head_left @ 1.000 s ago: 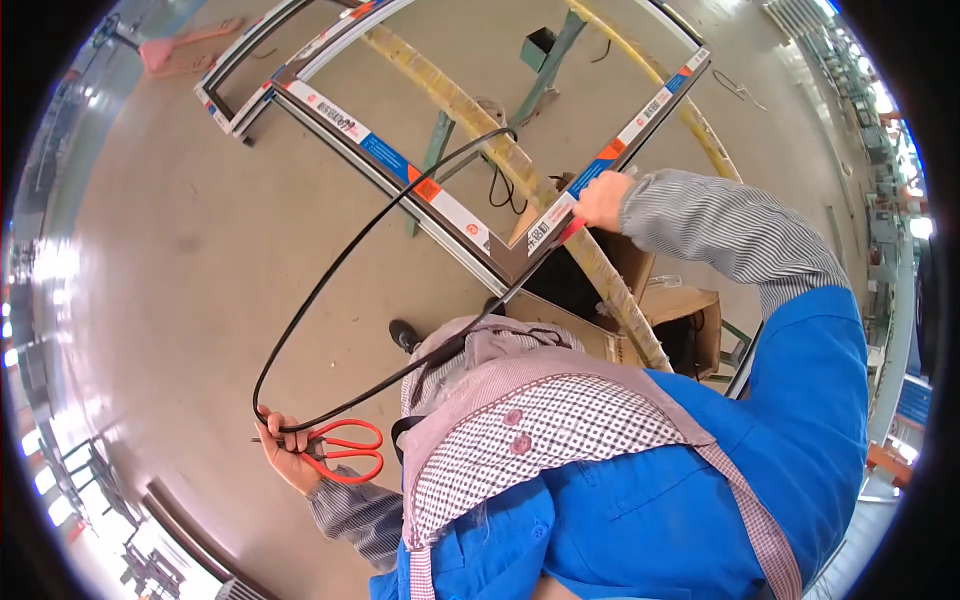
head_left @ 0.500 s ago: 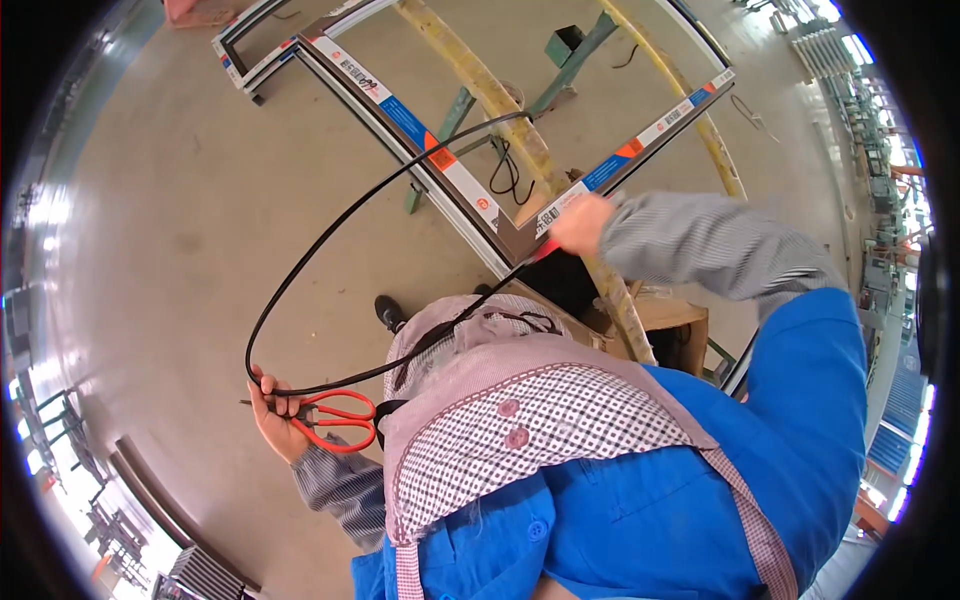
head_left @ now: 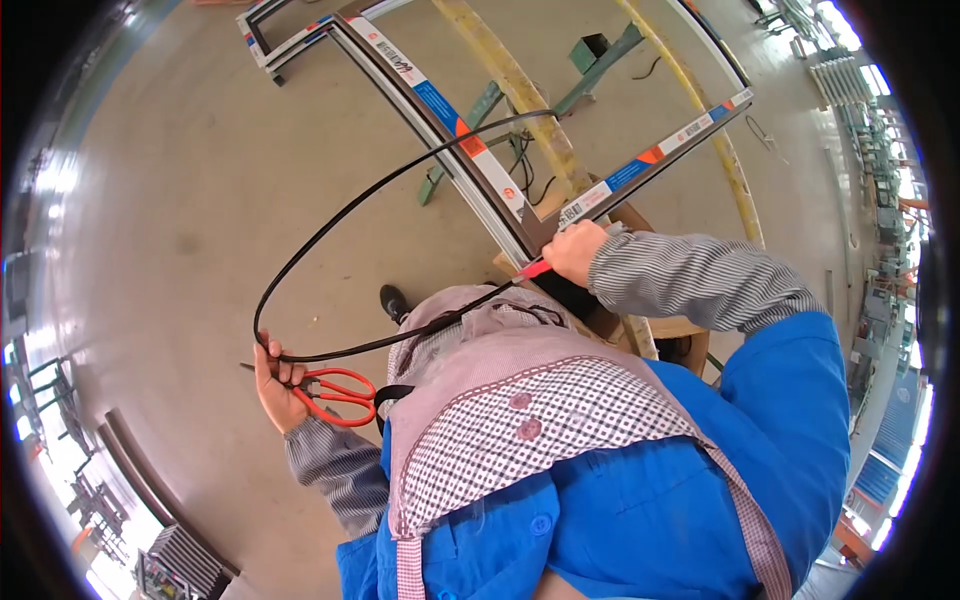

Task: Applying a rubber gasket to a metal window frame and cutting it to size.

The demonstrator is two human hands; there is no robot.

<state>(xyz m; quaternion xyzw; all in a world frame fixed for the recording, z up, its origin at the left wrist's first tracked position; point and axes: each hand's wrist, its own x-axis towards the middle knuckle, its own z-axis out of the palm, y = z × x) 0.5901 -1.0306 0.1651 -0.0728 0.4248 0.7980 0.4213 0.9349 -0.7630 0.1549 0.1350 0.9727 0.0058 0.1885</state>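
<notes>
My left hand (head_left: 277, 392), low at the left, is closed around a pair of red-handled scissors (head_left: 342, 384) and a long, thin black rubber strip (head_left: 338, 222). From there the strip bows in a wide loop up to the frame, while its other run crosses in front of my apron toward the frame's near corner. At that corner my right hand (head_left: 577, 252) grips a red-handled tool (head_left: 534, 269); its working end is too small to make out. The dark window frame (head_left: 455, 160), with white, blue and orange protective tape, lies ahead of me.
Yellow-stained bars (head_left: 510, 75) on a green stand (head_left: 600, 75) carry the frame. A wooden box (head_left: 675, 327) stands under its near right side. Another frame piece (head_left: 290, 45) juts out at the far left. Long dark profiles (head_left: 150, 485) lie on the floor at the lower left.
The view has shifted, so the frame sits lower and further right. My right hand has slid toward the frame's near corner, showing more red tool. My left hand has risen slightly with scissors and strip.
</notes>
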